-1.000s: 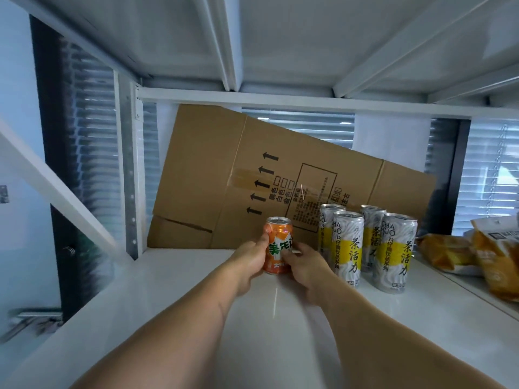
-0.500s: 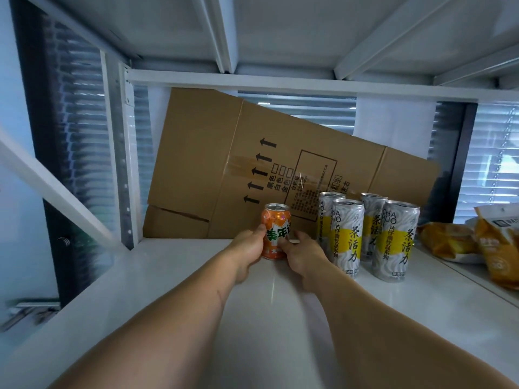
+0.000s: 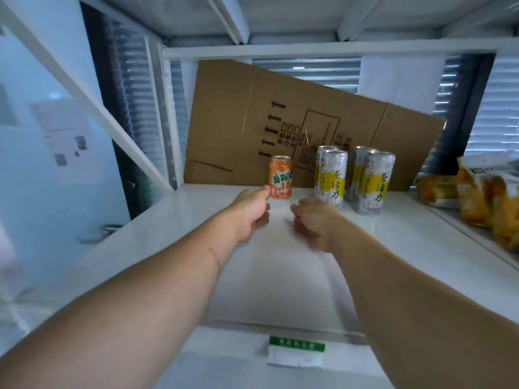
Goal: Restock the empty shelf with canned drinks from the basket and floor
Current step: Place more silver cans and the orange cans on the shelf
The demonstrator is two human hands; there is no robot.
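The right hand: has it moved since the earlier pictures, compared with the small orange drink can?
Yes. The right hand has let go of the small orange drink can and pulled back toward the person; its grip is now apart from the can, nearer the white shelf front.

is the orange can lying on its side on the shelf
No, the orange can stands upright on the shelf, left of the tall silver cans.

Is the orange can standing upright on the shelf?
Upright: the orange can stands on its base on the shelf, silver top up, left of the tall cans.
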